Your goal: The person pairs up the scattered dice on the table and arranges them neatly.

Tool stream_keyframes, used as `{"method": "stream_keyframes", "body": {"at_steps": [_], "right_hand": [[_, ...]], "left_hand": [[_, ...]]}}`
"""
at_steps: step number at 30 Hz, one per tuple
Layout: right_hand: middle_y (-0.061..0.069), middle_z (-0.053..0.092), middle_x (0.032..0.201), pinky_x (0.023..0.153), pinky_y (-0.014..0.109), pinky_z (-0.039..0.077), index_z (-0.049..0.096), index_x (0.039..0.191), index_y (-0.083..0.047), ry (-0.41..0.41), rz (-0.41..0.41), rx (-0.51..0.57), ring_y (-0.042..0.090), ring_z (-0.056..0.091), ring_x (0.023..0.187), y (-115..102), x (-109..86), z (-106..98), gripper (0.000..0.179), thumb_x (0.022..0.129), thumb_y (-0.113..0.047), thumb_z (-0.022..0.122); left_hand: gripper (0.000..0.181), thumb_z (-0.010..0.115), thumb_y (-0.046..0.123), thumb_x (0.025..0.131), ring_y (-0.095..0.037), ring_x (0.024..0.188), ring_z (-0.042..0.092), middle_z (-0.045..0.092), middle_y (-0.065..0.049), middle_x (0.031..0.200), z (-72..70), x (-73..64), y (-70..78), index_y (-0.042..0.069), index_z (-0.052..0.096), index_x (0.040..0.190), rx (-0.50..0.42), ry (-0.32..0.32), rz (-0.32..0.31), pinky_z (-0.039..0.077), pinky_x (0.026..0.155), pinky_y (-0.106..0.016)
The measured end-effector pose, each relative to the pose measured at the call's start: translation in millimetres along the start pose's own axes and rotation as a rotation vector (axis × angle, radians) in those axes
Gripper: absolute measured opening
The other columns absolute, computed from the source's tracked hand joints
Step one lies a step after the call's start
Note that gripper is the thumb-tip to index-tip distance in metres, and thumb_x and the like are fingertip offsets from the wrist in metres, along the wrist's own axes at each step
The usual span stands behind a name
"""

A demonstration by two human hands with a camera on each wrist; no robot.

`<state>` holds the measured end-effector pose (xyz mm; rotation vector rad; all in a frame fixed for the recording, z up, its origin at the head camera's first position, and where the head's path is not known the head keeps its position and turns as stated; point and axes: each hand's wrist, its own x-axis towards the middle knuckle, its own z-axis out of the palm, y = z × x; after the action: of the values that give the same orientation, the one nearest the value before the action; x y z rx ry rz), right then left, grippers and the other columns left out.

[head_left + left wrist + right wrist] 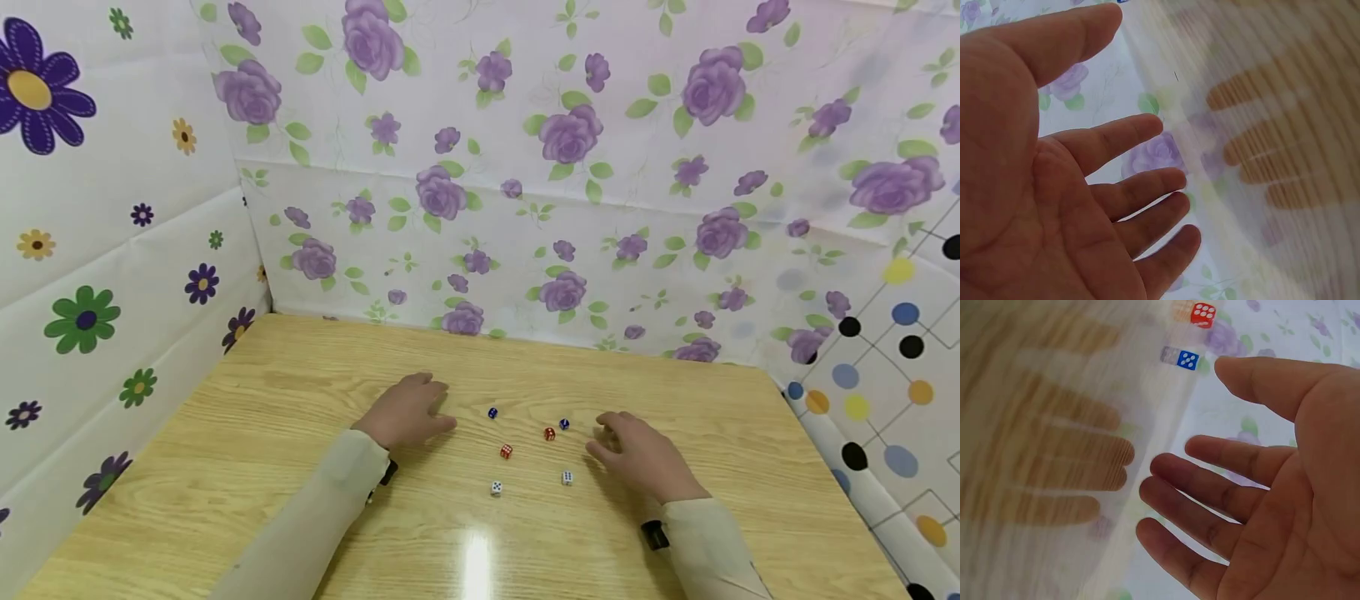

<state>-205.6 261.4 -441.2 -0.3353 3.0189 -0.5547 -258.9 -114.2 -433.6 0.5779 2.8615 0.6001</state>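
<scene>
So, six little dice sitting loose on the worktop [277, 408]. I'll go by the six-pip red die [506, 451]. The second red die [550, 434] is right of it and slightly farther off, with a blue die [564, 424] past that. The other blue die [492, 412] is behind it, a touch left. One white die [497, 488] sits just in front, the other white die [567, 478] to the front right.

Left hand [408, 411] is off to its left, fingers spread; right hand [643, 457] is off to its right, fingers loosely bent and apart. Both hold nothing.

I'd guess they're light, hard and tough, maybe a bit slick. Pinch two opposite side faces, thumb and index. Can't spot any container.
</scene>
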Motion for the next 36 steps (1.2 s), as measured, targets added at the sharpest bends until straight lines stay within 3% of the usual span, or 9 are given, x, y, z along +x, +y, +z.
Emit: {"method": "stream_keyframes", "body": {"at_steps": [7, 14, 19, 24, 31, 36], "right_hand": [[0.002, 0.069, 0.103, 0.084, 0.044, 0.054, 0.070, 0.122, -0.006, -0.027, -0.028, 0.031, 0.015, 0.063, 0.091, -4.5, -0.3, 1.3, 0.033, 0.098, -0.029, 0.072], [-0.004, 0.067, 0.097, 0.081, 0.040, 0.053, 0.073, 0.114, -0.011, -0.029, -0.044, 0.017, 0.009, 0.060, 0.086, -4.3, 1.1, 3.3, 0.022, 0.097, -0.026, 0.073], [-0.003, 0.069, 0.098, 0.081, 0.041, 0.054, 0.074, 0.113, -0.011, -0.018, -0.052, 0.021, 0.011, 0.062, 0.088, -5.0, 0.7, 2.3, 0.021, 0.097, -0.024, 0.074], [-0.004, 0.069, 0.099, 0.083, 0.041, 0.055, 0.074, 0.114, -0.011, -0.020, -0.063, 0.020, 0.011, 0.064, 0.089, -7.2, 1.1, 2.2, 0.023, 0.096, -0.024, 0.075], [-0.005, 0.068, 0.097, 0.083, 0.040, 0.055, 0.074, 0.112, -0.010, -0.063, -0.086, 0.051, 0.010, 0.063, 0.088, -13.3, -1.8, -0.6, 0.021, 0.095, -0.021, 0.076], [-0.008, 0.067, 0.094, 0.079, 0.036, 0.054, 0.075, 0.106, -0.014, -0.100, -0.159, 0.057, 0.007, 0.061, 0.085, -13.5, -1.6, 0.2, 0.010, 0.095, -0.015, 0.075]], "left_hand": [[0.055, 0.071, 0.040, 0.097, -0.038, 0.127, 0.057, 0.060, -0.018, 0.139, -0.6, -2.7, 8.7, 0.004, 0.062, 0.138, 0.004, 0.009, -0.029, 0.048, 0.104, -0.055], [0.039, 0.074, 0.031, 0.095, -0.026, 0.104, 0.068, 0.072, -0.010, 0.117, -1.4, -5.3, 17.2, 0.003, 0.072, 0.122, -0.027, 0.001, 0.014, 0.055, 0.091, -0.048], [0.030, 0.074, 0.029, 0.095, -0.018, 0.094, 0.066, 0.072, -0.005, 0.109, -1.1, -4.5, 17.0, 0.007, 0.074, 0.115, -0.024, 0.011, 0.033, 0.056, 0.087, -0.043], [0.015, 0.073, 0.022, 0.093, -0.012, 0.081, 0.058, 0.069, 0.003, 0.096, -2.6, -4.2, 20.4, 0.012, 0.074, 0.104, -0.024, -0.003, 0.092, 0.053, 0.081, -0.038], [0.002, 0.073, 0.018, 0.093, -0.010, 0.071, 0.053, 0.062, 0.008, 0.082, -0.1, -5.9, 25.6, 0.019, 0.072, 0.095, -0.037, -0.099, 0.179, 0.048, 0.072, -0.033], [0.009, 0.071, 0.013, 0.093, -0.009, 0.074, 0.053, 0.062, 0.010, 0.082, 2.8, -8.3, 30.7, 0.022, 0.070, 0.090, -0.050, -0.157, 0.229, 0.048, 0.074, -0.032]]}}
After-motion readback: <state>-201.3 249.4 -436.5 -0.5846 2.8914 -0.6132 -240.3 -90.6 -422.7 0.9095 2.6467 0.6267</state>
